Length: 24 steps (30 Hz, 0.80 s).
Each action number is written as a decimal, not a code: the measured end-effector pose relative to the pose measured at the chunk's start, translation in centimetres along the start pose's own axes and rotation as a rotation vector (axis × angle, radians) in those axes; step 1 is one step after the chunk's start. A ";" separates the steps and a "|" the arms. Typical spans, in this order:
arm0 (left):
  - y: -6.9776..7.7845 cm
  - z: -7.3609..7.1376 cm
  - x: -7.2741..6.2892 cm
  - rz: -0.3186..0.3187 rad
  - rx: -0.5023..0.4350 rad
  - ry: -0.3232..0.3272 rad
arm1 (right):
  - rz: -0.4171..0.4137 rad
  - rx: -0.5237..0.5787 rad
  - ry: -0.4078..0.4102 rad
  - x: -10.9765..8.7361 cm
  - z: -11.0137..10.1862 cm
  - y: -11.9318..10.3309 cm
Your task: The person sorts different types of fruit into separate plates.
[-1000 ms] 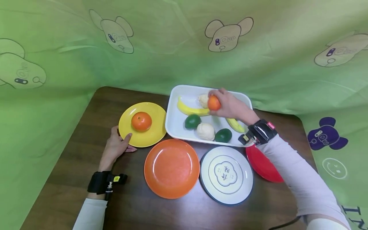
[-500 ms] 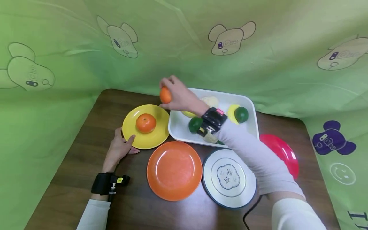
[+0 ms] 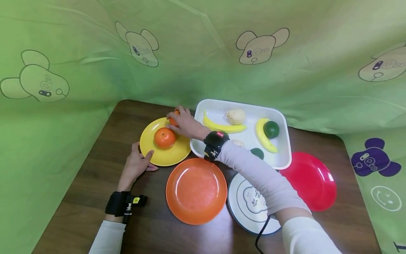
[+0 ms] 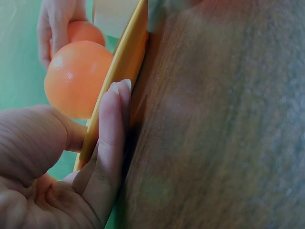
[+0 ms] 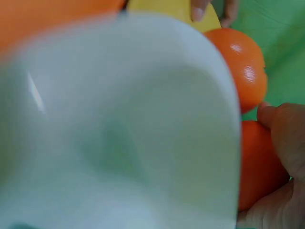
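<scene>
My left hand [image 3: 136, 164] grips the near-left rim of the yellow plate [image 3: 180, 146]. In the left wrist view its thumb lies over the plate and its fingers [image 4: 110, 124] run underneath. One orange [image 3: 164, 138] rests on the plate. At the plate's far right side, my right hand [image 3: 187, 125] holds a second orange [image 3: 174, 119], close behind the first. The right wrist view shows the held orange [image 5: 259, 162] between thumb and fingers, partly hidden by the white tray's blurred corner [image 5: 190, 119].
Right of the yellow plate, the white tray [image 3: 219, 107] holds bananas [image 3: 226, 128], dark green fruits [image 3: 271, 129] and pale round items [image 3: 236, 116]. Nearer stand an orange plate [image 3: 196, 192], a white plate [image 3: 238, 197] partly under my right sleeve, and a red plate [image 3: 314, 183].
My right hand has carried the second orange left from above the tray and lowered it to the yellow plate. My left hand keeps its grip on the rim.
</scene>
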<state>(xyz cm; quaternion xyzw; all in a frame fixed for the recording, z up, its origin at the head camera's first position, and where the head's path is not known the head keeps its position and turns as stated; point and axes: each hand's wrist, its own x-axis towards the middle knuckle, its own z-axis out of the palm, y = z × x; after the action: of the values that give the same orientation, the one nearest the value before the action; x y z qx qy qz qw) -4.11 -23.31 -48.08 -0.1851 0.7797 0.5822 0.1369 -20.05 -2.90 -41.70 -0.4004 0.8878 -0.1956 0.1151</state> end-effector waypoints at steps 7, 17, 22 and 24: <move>-0.1 -0.2 0.6 -0.014 0.028 0.005 | -0.074 -0.112 -0.028 -0.9 1.4 -0.1; -0.5 -0.4 0.9 0.006 0.008 0.050 | -0.068 0.002 0.078 -3.0 0.0 1.0; -0.6 -0.5 -0.8 0.034 0.142 0.155 | -0.058 0.055 0.184 -6.3 -2.4 1.6; -0.7 -0.5 -1.9 0.059 0.244 0.206 | -0.057 0.051 0.239 -7.9 -3.3 2.1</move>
<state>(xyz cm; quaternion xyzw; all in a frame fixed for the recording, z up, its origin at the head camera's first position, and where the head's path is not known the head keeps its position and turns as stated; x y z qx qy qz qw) -2.08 -23.72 -47.70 -0.2028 0.8598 0.4648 0.0603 -17.51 5.23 -39.28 -0.3960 0.8782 -0.2679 0.0129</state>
